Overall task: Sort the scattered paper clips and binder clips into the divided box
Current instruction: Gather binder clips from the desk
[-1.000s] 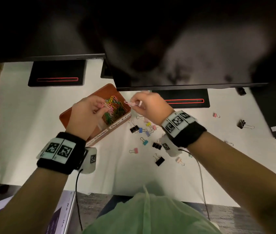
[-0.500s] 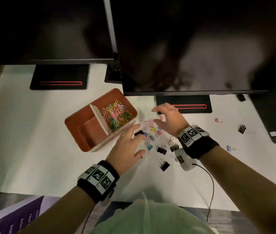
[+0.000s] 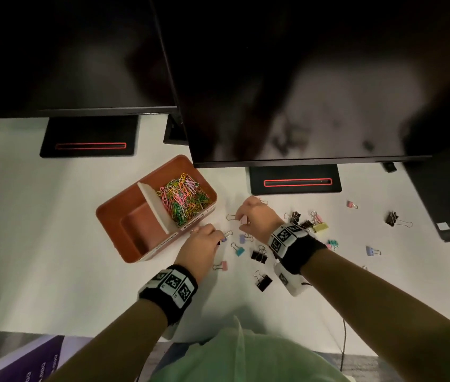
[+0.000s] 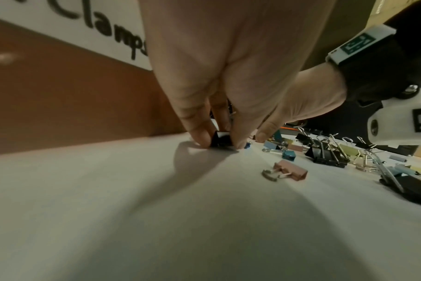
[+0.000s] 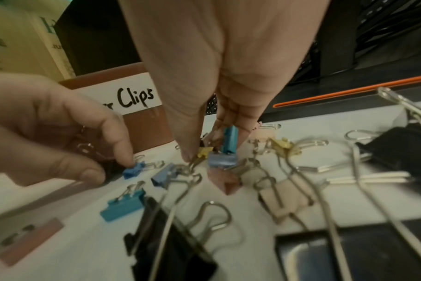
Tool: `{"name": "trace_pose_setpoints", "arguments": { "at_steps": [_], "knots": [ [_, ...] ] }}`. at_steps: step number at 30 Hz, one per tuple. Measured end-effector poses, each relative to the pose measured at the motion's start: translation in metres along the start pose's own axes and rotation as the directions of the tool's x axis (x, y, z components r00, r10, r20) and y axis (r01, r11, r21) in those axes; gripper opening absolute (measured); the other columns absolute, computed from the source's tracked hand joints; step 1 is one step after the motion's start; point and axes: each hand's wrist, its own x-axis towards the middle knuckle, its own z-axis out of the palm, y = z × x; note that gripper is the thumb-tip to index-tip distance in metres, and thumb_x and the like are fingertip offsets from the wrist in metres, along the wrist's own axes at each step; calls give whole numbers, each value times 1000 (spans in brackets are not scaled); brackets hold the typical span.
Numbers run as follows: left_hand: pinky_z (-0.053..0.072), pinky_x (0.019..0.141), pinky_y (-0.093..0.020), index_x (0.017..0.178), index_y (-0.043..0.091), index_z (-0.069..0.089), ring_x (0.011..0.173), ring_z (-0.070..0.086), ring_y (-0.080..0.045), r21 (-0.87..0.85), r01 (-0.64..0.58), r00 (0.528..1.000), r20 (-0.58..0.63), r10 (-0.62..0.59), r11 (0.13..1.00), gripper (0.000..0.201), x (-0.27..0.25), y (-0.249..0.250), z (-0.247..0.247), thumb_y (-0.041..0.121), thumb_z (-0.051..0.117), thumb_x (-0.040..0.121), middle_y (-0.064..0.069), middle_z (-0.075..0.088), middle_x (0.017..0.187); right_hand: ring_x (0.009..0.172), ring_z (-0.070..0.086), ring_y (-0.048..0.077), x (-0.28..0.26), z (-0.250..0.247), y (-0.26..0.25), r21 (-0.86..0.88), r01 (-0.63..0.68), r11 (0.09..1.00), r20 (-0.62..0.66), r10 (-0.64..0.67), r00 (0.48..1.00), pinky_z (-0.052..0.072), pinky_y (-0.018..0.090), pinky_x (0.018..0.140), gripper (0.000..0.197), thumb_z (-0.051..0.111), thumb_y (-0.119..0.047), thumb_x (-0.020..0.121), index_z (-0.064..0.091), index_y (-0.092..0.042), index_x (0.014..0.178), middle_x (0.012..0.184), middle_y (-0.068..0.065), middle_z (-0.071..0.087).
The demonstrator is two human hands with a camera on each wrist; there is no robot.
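Observation:
A brown divided box (image 3: 108, 216) stands on the white table; its right compartment holds coloured paper clips (image 3: 183, 199), and its left compartment (image 3: 141, 230) shows nothing inside. Binder clips lie scattered right of it, among them a pink one (image 3: 222, 265), a teal one (image 3: 239, 250) and black ones (image 3: 259, 256). My left hand (image 3: 219, 238) is down beside the box's front wall and pinches a small black binder clip (image 4: 220, 140) on the table. My right hand (image 3: 241, 220) pinches a bunch of small binder clips (image 5: 222, 160), yellow, teal and blue.
Two dark monitors overhang the back of the table, with their stand bases (image 3: 295, 183) behind the clips. A dark slab (image 3: 444, 205) lies at far right. More clips (image 3: 391, 218) are spread to the right. A cable (image 3: 343, 343) runs off the front edge.
Both hands left the paper clip compartment, moved right and down to the scattered binder clips, and their spread fingers have closed on clips on the table.

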Motion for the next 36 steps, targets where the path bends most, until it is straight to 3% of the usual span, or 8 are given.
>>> {"name": "trace_pose_setpoints", "arguments": {
  "at_steps": [4,12,19,24,27,29,32,36],
  "knots": [
    [47,84,-40,99,12,66,93,54,-28,-102,-5,999,-39,1,995,21,-8,-2,-2,3,53,84,-7,62,98,101,54,20,-5,0,0,48,-2,999,24,1,1000,45,24,90,26,61,-7,85,62,-13,110,125,5,43],
    [53,78,-22,101,18,65,84,60,-5,-285,-149,966,-248,78,947,18,-47,16,-53,10,63,85,7,63,97,77,53,8,-26,-7,-12,145,72,987,-40,-67,997,45,16,79,18,63,-5,83,66,-14,99,115,-1,47],
    [49,76,-11,97,16,69,84,60,2,-315,-65,875,-474,-97,947,18,-86,-14,-115,9,69,80,8,63,92,71,58,13,-42,-16,-56,164,312,936,-119,-296,948,48,16,74,15,65,-3,79,70,-10,91,105,-5,43],
    [53,75,-24,95,24,66,81,57,3,-400,121,816,-482,-321,908,23,-89,-56,-126,5,67,81,16,60,90,70,52,8,-30,-20,-123,199,587,785,-194,-556,809,42,5,71,13,67,2,76,69,-5,86,100,7,51],
    [52,90,-40,108,21,65,95,63,-15,-491,206,810,-400,-429,846,23,-82,-70,-125,11,55,91,2,67,105,68,54,11,-11,-15,-166,211,622,754,-189,-593,783,44,11,78,11,65,4,77,68,-2,85,97,1,46],
    [47,99,-30,121,17,58,104,61,-16,-502,229,805,-384,-453,834,30,-83,-70,-126,9,45,95,-1,65,116,65,52,4,0,-12,-179,203,595,778,-127,-582,804,43,11,78,13,64,2,78,67,-4,89,101,-1,44],
    [38,91,-2,125,16,53,106,56,-5,-486,144,785,-474,-399,862,45,-91,-60,-126,-7,39,89,3,60,118,70,53,6,6,-14,-171,181,554,813,-101,-545,832,45,12,75,15,63,-7,83,64,-11,97,109,-5,43],
    [41,81,-4,114,18,59,95,56,6,-443,54,761,-562,-324,895,30,-100,-44,-116,1,45,93,4,60,109,76,51,6,-12,-29,-125,156,495,855,-237,-454,859,49,23,81,12,60,-13,86,63,-18,97,109,-6,50]
  ]
}}
